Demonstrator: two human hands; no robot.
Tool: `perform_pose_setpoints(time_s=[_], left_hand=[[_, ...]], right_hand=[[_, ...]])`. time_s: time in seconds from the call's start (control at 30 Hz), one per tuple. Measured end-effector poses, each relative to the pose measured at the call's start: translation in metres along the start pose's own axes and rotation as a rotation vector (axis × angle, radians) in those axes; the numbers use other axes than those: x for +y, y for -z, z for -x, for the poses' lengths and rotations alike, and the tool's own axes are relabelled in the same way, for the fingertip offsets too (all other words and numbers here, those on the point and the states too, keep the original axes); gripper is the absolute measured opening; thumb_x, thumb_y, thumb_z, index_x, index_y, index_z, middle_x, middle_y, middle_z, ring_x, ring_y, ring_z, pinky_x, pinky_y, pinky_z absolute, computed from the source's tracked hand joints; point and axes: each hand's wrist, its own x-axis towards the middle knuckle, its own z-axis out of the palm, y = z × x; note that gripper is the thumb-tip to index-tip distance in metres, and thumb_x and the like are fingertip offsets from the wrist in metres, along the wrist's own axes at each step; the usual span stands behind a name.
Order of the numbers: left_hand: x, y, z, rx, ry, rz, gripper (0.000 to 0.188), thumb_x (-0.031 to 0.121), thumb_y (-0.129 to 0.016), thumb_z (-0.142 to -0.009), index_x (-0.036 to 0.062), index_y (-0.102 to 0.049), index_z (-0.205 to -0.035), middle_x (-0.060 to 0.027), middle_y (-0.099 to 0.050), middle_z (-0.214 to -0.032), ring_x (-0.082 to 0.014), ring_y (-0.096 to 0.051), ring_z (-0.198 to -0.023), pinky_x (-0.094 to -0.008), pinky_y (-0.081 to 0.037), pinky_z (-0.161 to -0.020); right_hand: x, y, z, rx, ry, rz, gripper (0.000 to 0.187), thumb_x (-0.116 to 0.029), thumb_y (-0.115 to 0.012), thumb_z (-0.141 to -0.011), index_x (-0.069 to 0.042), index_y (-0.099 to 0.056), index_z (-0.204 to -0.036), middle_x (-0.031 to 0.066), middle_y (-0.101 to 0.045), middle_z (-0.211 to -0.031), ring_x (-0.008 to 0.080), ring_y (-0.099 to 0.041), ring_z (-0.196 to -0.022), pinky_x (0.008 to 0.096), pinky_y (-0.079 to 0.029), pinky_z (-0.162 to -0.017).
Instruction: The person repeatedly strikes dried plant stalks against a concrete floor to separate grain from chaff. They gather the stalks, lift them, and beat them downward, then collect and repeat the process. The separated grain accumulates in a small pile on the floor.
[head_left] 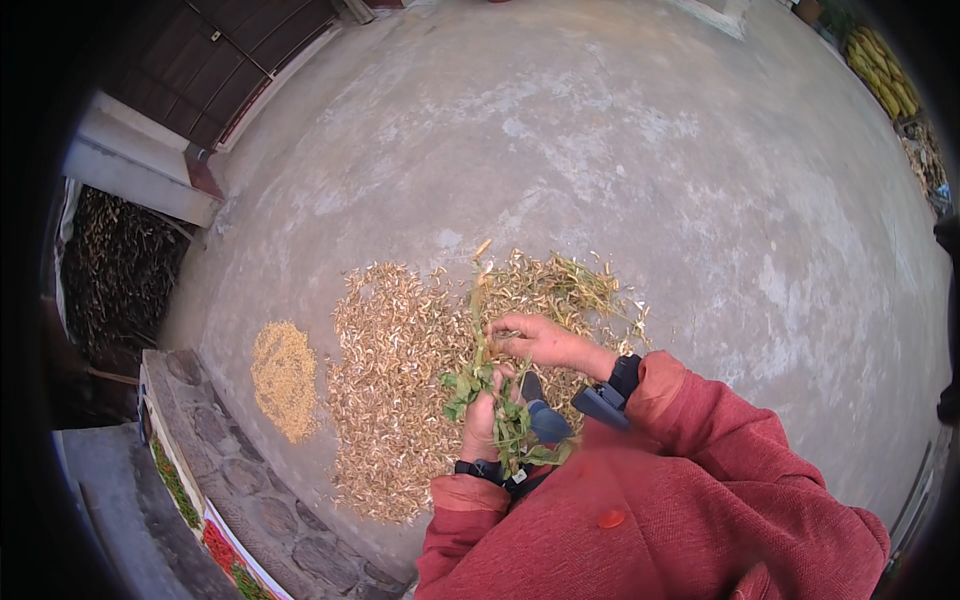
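My left hand (480,425) is closed round the stem of a leafy bean plant (478,310), which stands upright in front of me. Green leaves (458,390) hang about that hand and over the wrist. A pale yellow pod sticks out at the plant's top. Higher up the stem, my right hand (545,340) has its fingers drawn together against the plant; their tips are partly hidden. Beneath both hands lies a wide spread of dry, tan bean pods (395,380) on the concrete floor. Between my arms a dark blue shoe (548,420) shows.
A smaller patch of yellow beans (284,380) lies left of the pods. Pulled plant stalks (585,285) rest at the spread's far right. A low stone edge (255,480) borders the lower left, with stacked firewood (120,265) beyond. Corn cobs (880,70) are piled far right.
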Motion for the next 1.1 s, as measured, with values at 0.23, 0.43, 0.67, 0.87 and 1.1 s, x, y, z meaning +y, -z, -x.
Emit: perform_pose_setpoints(time_s=[0.23, 0.43, 0.67, 0.87, 1.1], left_hand=[[-0.004, 0.004, -0.003, 0.042, 0.024, -0.104, 0.029, 0.038, -0.047, -0.09, 0.0099, -0.052, -0.094, -0.0008, -0.044, -0.063, -0.0131, -0.044, -0.053, -0.0263, -0.036, -0.049], [-0.01, 0.013, -0.006, 0.046, 0.022, -0.072, 0.028, 0.037, -0.046, -0.09, 0.0103, -0.052, -0.093, -0.0003, -0.045, -0.064, -0.0124, -0.045, -0.053, -0.0249, -0.037, -0.048], [-0.007, 0.011, -0.004, -0.076, 0.004, 0.079, 0.026, 0.037, -0.048, -0.09, 0.0122, -0.052, -0.093, -0.0002, -0.049, -0.066, -0.012, -0.048, -0.053, -0.0237, -0.037, -0.047], [-0.006, 0.003, 0.002, 0.14, 0.025, -0.081, 0.026, 0.037, -0.049, -0.089, 0.0121, -0.052, -0.091, -0.0011, -0.051, -0.066, -0.0129, -0.049, -0.054, -0.0247, -0.037, -0.048], [-0.007, 0.004, 0.002, -0.051, -0.008, 0.202, 0.026, 0.038, -0.049, -0.089, 0.0126, -0.05, -0.09, 0.001, -0.041, -0.059, -0.0122, -0.04, -0.049, -0.0254, -0.033, -0.046]], right_hand=[[0.002, -0.007, -0.004, -0.053, -0.131, -0.211, 0.017, -0.011, -0.058, -0.082, -0.002, -0.057, -0.096, 0.0041, -0.061, -0.089, 0.0103, -0.056, -0.082, 0.0259, -0.046, -0.072], [-0.007, -0.015, 0.0, 0.003, -0.176, -0.377, 0.011, -0.007, -0.057, -0.082, -0.002, -0.053, -0.09, 0.0048, -0.06, -0.083, 0.0106, -0.057, -0.076, 0.0243, -0.047, -0.065], [-0.008, -0.021, 0.0, 0.056, -0.078, -0.244, 0.016, -0.008, -0.057, -0.081, 0.0, -0.052, -0.094, 0.0068, -0.062, -0.08, 0.0117, -0.058, -0.068, 0.0251, -0.047, -0.059], [-0.009, -0.022, 0.0, 0.065, -0.192, -0.257, 0.014, -0.012, -0.057, -0.081, -0.001, -0.053, -0.087, 0.0047, -0.06, -0.074, 0.0116, -0.056, -0.063, 0.026, -0.045, -0.054], [-0.009, -0.024, 0.0, 0.085, -0.171, -0.076, 0.009, -0.01, -0.056, -0.083, -0.001, -0.054, -0.082, 0.0028, -0.057, -0.068, 0.0076, -0.053, -0.065, 0.0237, -0.043, -0.055]])
